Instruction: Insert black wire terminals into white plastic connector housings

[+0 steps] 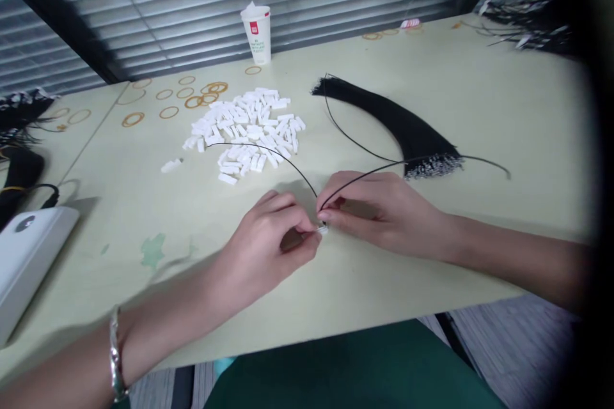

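Observation:
Near the front of the table, my left hand [275,236] pinches a small white plastic connector [323,229] between thumb and forefinger. My right hand [378,211] meets it there, its fingertips closed on thin black wires [352,180] at the connector. One wire arcs up to the left; another runs right, over the back of my right hand. Fingertips partly hide where wire and connector meet. Beyond my hands lies a heap of white connectors [252,131]. A thick curved bundle of black wires [384,108] with metallic ends rests behind my right hand.
A paper cup [259,38] stands by the blinds at the back. Several rubber bands [206,97] lie scattered at the back left. A white device [36,262] with a black cable sits at the left edge. More black wires [527,22] lie at the far right corner.

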Demonstrator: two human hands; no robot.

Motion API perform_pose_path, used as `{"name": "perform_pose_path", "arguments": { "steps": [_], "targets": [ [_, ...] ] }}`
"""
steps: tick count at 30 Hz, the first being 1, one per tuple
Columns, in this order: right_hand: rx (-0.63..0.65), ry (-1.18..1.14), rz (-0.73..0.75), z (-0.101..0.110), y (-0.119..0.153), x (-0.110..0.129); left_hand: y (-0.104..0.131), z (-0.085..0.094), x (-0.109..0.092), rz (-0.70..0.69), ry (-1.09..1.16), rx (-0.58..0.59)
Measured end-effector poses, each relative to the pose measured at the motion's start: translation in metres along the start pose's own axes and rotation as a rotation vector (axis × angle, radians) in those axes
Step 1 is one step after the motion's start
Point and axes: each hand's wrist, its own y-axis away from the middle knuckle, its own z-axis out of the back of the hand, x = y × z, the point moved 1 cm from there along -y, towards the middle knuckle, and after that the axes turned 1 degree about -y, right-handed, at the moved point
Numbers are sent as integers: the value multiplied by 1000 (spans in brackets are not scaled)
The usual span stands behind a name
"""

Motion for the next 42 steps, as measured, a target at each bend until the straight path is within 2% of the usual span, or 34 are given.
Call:
{"name": "perform_pose_path", "arguments": {
  "steps": [6, 14, 20, 23, 27, 29, 31, 35, 39, 42],
  "targets": [
    [1, -4, -43, 0, -1, 1, 0, 1, -1, -2, -5, -1],
    [30, 6, 94, 2, 3, 0, -1, 1, 0, -3, 5, -2],
    [92, 39, 55, 5, 2, 3, 0, 2, -1, -1, 20, 4],
    [112, 47, 135, 9, 2, 4, -1, 3, -1, -9, 14, 4],
    [13, -5, 316, 23, 2, 12, -1, 2, -1, -5, 5, 0],
    [-62, -63, 325, 31, 1, 16, -1, 2, -1, -7, 13, -4],
    [-83, -182, 315, 34, 0, 17, 0, 1, 0, -11, 21, -4],
    [61, -456, 272, 24, -4, 13, -1, 1, 0, -29, -1, -3],
    [197, -487, 244, 12, -8, 15, -1, 3, 1, -81, -40, 12],
    [337, -483, 245, 12, -9, 27, -2, 5, 0, -91, -42, 30]
  ]
}}
